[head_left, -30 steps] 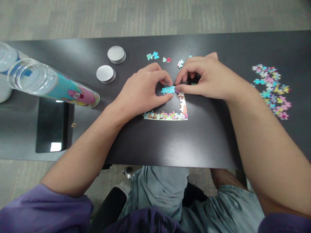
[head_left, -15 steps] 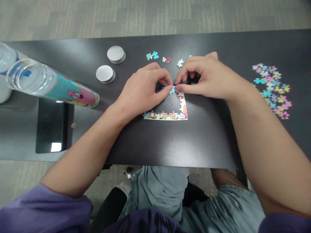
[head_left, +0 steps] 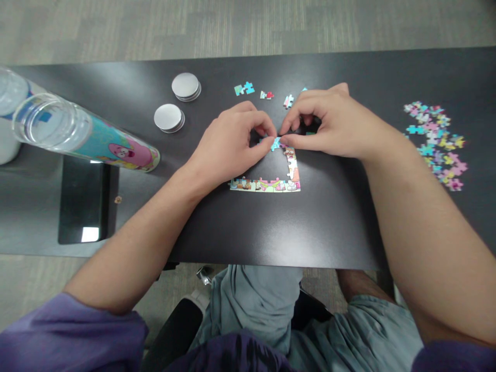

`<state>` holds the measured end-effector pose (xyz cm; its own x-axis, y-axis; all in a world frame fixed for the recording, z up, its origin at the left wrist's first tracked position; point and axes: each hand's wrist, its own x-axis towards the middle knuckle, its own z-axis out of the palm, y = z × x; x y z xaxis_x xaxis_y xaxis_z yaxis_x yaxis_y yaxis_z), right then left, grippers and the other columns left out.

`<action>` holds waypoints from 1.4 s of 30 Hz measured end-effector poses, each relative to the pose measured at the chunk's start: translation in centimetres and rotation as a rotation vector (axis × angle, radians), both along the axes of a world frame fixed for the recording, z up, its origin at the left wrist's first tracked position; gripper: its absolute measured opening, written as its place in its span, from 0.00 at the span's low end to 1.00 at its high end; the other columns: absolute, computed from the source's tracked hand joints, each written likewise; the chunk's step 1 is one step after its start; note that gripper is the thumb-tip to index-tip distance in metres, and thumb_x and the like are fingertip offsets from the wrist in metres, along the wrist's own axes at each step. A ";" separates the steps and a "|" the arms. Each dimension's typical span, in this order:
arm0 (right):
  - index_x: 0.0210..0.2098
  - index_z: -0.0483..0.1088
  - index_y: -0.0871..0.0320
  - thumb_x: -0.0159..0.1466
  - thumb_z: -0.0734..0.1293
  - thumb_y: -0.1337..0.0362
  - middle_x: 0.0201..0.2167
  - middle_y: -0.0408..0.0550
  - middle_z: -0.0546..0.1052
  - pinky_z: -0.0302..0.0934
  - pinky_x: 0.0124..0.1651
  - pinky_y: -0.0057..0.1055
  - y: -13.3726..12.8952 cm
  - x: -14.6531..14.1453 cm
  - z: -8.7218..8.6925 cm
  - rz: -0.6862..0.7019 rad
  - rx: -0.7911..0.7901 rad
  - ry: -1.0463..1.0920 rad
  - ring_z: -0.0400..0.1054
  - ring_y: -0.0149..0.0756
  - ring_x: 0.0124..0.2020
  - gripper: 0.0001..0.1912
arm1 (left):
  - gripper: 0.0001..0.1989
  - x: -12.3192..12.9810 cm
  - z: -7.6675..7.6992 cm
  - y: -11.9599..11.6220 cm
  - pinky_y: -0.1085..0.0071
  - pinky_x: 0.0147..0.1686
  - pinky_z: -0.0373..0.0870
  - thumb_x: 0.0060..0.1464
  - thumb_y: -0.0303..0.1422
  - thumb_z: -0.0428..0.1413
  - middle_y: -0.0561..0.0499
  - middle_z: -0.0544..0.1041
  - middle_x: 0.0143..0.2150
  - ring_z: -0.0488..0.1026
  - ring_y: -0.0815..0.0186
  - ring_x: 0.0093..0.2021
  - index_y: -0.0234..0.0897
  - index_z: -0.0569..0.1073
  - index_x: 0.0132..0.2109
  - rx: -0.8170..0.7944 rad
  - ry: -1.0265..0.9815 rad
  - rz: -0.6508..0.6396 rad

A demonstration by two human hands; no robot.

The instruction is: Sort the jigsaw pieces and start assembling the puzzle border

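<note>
Dark tabletop (head_left: pixel 349 217): both hands' fingers (head_left: pixel 267 147) pinch the blue puzzle piece (head_left: pixel 276 143); I'd seat it flat against the assembled border (head_left: pixel 291 165).

Even, soft overhead light leaves a dull sheen on the dark desk (head_left: pixel 271 232) and faint shadows under each hand, with sharp focus centrally and wide-angle bending at the edges.
</note>
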<state>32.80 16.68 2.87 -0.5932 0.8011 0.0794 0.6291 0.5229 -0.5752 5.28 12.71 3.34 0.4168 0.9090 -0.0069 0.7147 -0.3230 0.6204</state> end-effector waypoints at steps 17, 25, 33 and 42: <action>0.42 0.88 0.40 0.73 0.80 0.46 0.47 0.50 0.92 0.60 0.70 0.70 0.1 0.6 0.5 -0.168 0.101 0.063 0.82 0.65 0.51 0.08 | 0.15 -2.5 -0.2 2.0 0.51 0.52 0.84 0.73 0.55 0.67 0.47 0.92 0.52 0.86 0.47 0.55 0.52 0.87 0.50 0.100 -0.002 0.126; 0.40 0.88 0.44 0.69 0.83 0.49 0.45 0.50 0.89 0.55 0.75 0.74 0.2 0.3 -0.6 -0.022 0.049 0.065 0.82 0.60 0.50 0.09 | 0.19 -2.5 1.2 1.1 0.57 0.43 0.77 0.71 0.57 0.67 0.51 0.87 0.34 0.83 0.54 0.40 0.50 0.86 0.40 -0.046 -0.005 -0.003; 0.44 0.91 0.40 0.77 0.82 0.51 0.51 0.49 0.89 0.62 0.79 0.74 0.3 1.2 -0.9 -0.035 0.105 -0.029 0.86 0.63 0.55 0.04 | 0.15 -2.2 2.5 0.8 0.62 0.42 0.70 0.69 0.45 0.63 0.54 0.85 0.30 0.80 0.63 0.33 0.44 0.85 0.35 -0.162 0.136 -0.104; 0.42 0.90 0.38 0.76 0.84 0.51 0.47 0.48 0.88 0.69 0.73 0.73 0.4 1.2 -1.2 -0.032 0.107 -0.011 0.85 0.63 0.54 0.05 | 0.15 -2.3 2.2 0.9 0.62 0.37 0.70 0.70 0.38 0.67 0.55 0.82 0.28 0.78 0.64 0.29 0.44 0.85 0.31 -0.258 0.130 -0.211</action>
